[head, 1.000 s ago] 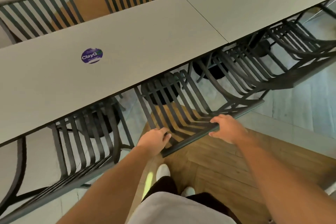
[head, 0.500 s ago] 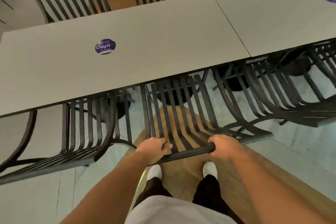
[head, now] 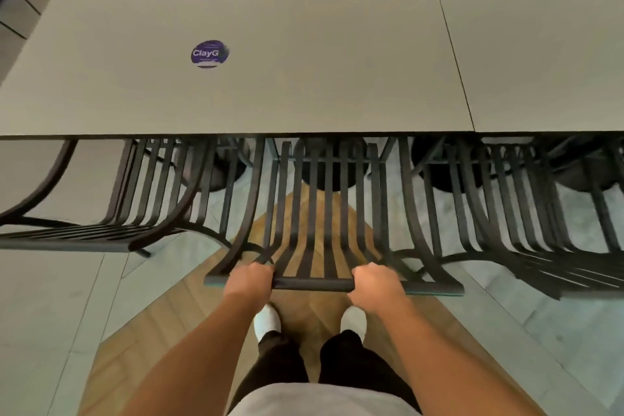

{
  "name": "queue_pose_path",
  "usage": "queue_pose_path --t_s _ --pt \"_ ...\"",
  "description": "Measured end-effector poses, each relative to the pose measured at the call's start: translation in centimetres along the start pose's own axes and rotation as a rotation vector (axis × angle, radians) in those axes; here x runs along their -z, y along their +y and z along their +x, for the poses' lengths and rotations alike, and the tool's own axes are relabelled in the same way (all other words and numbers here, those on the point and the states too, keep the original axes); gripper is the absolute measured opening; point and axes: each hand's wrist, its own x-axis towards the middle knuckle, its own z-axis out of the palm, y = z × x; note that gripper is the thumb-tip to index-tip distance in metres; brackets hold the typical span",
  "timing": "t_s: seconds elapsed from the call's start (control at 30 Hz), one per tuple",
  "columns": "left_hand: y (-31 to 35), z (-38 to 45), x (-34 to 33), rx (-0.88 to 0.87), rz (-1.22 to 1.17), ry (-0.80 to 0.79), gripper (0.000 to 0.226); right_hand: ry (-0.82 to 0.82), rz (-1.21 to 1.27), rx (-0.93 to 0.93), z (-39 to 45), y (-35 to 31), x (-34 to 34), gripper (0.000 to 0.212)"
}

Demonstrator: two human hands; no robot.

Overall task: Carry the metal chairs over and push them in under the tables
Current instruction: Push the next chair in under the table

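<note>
A round purple sticker with white lettering reading "ClayG" lies flat on the left part of the pale grey surface, well away from its edges. Below, the floor is laid in two finishes: pale grey-green rectangular tiles at the left and right, and a band of warm brown herringbone wood flooring running diagonally between them. A pair of white shoes stands on the wood, beneath black trouser legs. A light grey garment hem fills the bottom edge.
</note>
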Motion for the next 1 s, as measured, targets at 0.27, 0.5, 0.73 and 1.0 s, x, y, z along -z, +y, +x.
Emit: queue_pose_path --t_s 0.27,0.5,0.73,1.0 --pt "0.8 1.0 -0.2 -0.026 -0.025 0.065 0.039 0.009 -0.024 -0.001 1.1 0.8 0.2 0.023" --pt "1.1 2.8 1.4 -0.043 -0.025 0.068 0.045 0.045 -0.045 0.008 2.7 1.5 1.7 0.023" --pt "1.2 4.6 3.2 -0.060 -0.036 0.072 0.044 0.046 -0.043 -0.011 4.2 2.0 3.8 0.024" --pt "1.6 6.3 4.8 -0.072 -0.057 0.083 0.039 0.061 -0.043 -0.023 5.5 2.6 5.5 0.024"
